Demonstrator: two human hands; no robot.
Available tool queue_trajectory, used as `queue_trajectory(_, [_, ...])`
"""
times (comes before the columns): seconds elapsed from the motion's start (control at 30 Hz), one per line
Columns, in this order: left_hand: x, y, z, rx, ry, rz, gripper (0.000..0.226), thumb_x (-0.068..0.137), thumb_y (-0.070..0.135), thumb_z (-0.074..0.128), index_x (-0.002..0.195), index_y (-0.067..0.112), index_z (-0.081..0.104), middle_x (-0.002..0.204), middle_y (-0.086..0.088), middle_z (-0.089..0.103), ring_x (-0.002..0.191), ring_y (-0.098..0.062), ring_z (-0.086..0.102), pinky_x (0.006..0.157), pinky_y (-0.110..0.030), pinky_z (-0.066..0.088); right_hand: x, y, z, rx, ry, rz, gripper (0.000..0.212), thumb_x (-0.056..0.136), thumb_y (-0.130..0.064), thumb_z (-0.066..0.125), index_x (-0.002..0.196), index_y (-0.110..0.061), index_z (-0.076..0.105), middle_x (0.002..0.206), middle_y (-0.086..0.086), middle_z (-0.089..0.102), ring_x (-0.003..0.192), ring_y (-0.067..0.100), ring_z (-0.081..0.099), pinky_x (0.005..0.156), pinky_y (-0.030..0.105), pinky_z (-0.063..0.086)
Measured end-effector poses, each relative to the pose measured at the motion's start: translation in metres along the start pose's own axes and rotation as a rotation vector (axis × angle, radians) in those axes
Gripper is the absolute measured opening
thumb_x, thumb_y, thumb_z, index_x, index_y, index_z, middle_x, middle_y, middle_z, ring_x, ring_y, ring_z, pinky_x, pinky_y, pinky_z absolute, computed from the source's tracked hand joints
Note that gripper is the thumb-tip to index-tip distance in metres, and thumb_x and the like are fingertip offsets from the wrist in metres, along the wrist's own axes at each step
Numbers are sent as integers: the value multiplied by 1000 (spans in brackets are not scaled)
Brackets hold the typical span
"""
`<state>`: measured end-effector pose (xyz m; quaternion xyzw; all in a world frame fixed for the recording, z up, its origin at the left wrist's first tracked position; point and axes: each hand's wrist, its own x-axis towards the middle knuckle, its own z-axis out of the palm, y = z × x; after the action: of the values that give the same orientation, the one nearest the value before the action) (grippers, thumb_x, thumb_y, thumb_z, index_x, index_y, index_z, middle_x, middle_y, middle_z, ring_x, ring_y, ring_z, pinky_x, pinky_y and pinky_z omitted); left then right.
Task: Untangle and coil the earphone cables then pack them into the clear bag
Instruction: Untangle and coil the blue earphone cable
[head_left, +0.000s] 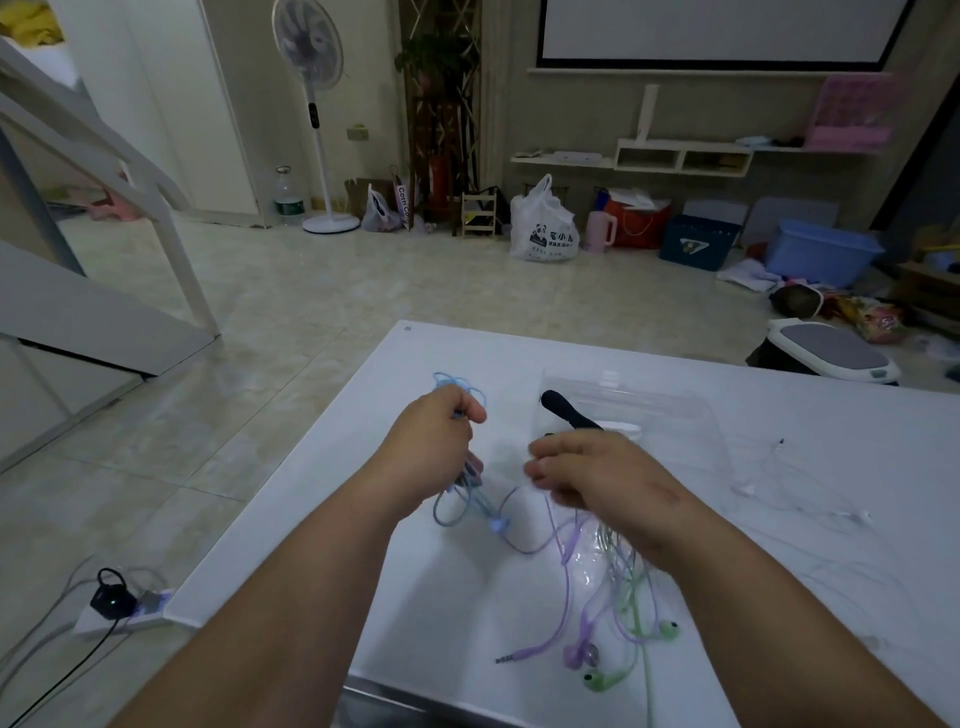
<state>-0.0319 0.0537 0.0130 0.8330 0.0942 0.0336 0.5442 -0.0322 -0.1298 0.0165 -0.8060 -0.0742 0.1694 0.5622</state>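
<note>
From my remote seat I am watching the left hand (436, 431) curling its fingers round a bundle of pale blue earphone cable (457, 382), holding it over the white worktop (519, 353). The right hand (597, 478) is pinching a strand that I take for the thin purple earphone cable (569, 566), with the pale green earphone cable (631, 587) trailing beneath, crossing it. The clear plastic bag (670, 415) is lying flat behind, and a thin white earphone cable (810, 488) well apart rightward. Pulling the hands apart now risks cinching the blue and purple crossing into a knot, or dragging the green set off the near edge.
</note>
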Motion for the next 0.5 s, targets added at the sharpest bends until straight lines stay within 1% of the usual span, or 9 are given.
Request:
queue_trajectory(0.07, [2, -11, 7, 158, -58, -32, 37, 90, -2, 30, 83, 23, 56, 87, -7, 56, 66, -25, 66, 66, -35, 51, -1, 0, -8, 74, 134, 9, 18, 87, -4, 58, 92, -15, 71, 101, 3, 73, 94, 23, 70, 89, 37, 54])
queue_trajectory(0.13, [4, -22, 15, 259, -114, -72, 39, 88, -2, 29, 81, 26, 56, 89, -8, 58, 69, -26, 65, 69, -37, 52, -4, 0, -13, 135, 201, 22, 22, 88, 0, 53, 88, -12, 70, 90, 4, 74, 86, 21, 69, 81, 33, 54])
queue_trajectory(0.17, [3, -25, 21, 262, -140, -104, 38, 88, -2, 28, 83, 24, 56, 85, -9, 60, 63, -24, 65, 66, -35, 52, -5, 1, -15, 131, 218, 22, 22, 88, 1, 52, 90, -11, 70, 87, 5, 74, 83, 20, 68, 79, 34, 54])
queue_trajectory(0.23, [1, -31, 32, 250, -171, -153, 35, 89, -2, 29, 86, 20, 57, 77, -11, 61, 49, -17, 61, 57, -26, 49, -8, 4, -17, 84, 232, 19, 20, 87, -1, 55, 91, -12, 70, 88, 7, 73, 80, 19, 67, 81, 37, 55])
queue_trajectory(0.27, [0, -33, 38, 255, -178, -150, 33, 88, -2, 31, 85, 19, 57, 78, -11, 61, 49, -15, 61, 56, -24, 50, -10, 5, -18, 58, 234, 15, 19, 86, -3, 56, 89, -15, 70, 88, 7, 72, 80, 18, 67, 83, 40, 55])
queue_trajectory(0.33, [1, -41, 49, 339, -190, -77, 26, 85, -1, 38, 82, 19, 54, 87, -7, 61, 70, -21, 61, 66, -28, 51, -13, 7, -19, 14, 238, 3, 18, 85, -6, 58, 85, -20, 69, 86, 6, 72, 81, 20, 67, 85, 43, 54])
queue_trajectory(0.37, [1, -43, 53, 426, -201, -49, 23, 85, 0, 40, 84, 20, 51, 90, -4, 60, 80, -23, 58, 71, -29, 47, -15, 7, -20, -10, 242, -3, 18, 84, -8, 58, 84, -22, 69, 85, 6, 72, 83, 21, 67, 85, 44, 54])
queue_trajectory(0.43, [-1, -47, 59, 622, -207, -17, 20, 85, 3, 40, 93, 22, 44, 94, -6, 59, 88, -27, 56, 74, -34, 44, -18, 8, -22, -52, 244, -10, 18, 84, -9, 59, 83, -24, 68, 82, 2, 71, 84, 22, 66, 86, 43, 54])
queue_trajectory(0.5, [-3, -52, 63, 707, -184, 10, 20, 86, 5, 39, 100, 20, 42, 98, -12, 55, 89, -32, 55, 76, -39, 44, -20, 9, -23, -70, 237, -17, 16, 85, -11, 58, 87, -22, 69, 79, -1, 69, 80, 19, 64, 85, 42, 54])
